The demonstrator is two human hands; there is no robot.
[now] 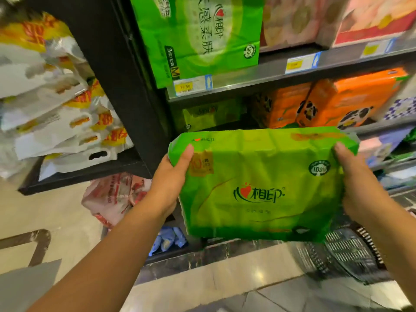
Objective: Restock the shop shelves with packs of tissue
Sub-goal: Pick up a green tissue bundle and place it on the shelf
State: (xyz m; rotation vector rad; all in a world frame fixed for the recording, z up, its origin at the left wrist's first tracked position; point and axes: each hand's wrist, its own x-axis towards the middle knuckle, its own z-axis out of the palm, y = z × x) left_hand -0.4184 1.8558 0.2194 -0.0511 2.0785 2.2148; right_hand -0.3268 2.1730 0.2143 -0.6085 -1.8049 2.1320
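A large green pack of tissue (261, 185) is held in the air in front of the shelves, front face toward me. My left hand (171, 176) grips its left edge, thumb on the front. My right hand (358, 183) grips its right edge. Behind the pack, on the middle shelf (225, 93), a smaller green pack (207, 115) sits far back in a dark gap. A tall green pack (198, 34) stands on the shelf above.
Orange tissue packs (337, 102) fill the shelf to the right of the gap. White and yellow packs (49, 97) lie stacked on a black rack at the left. A red-and-white bag (112, 197) and blue packs (167, 239) sit low. A dark mesh basket (342, 251) stands on the floor.
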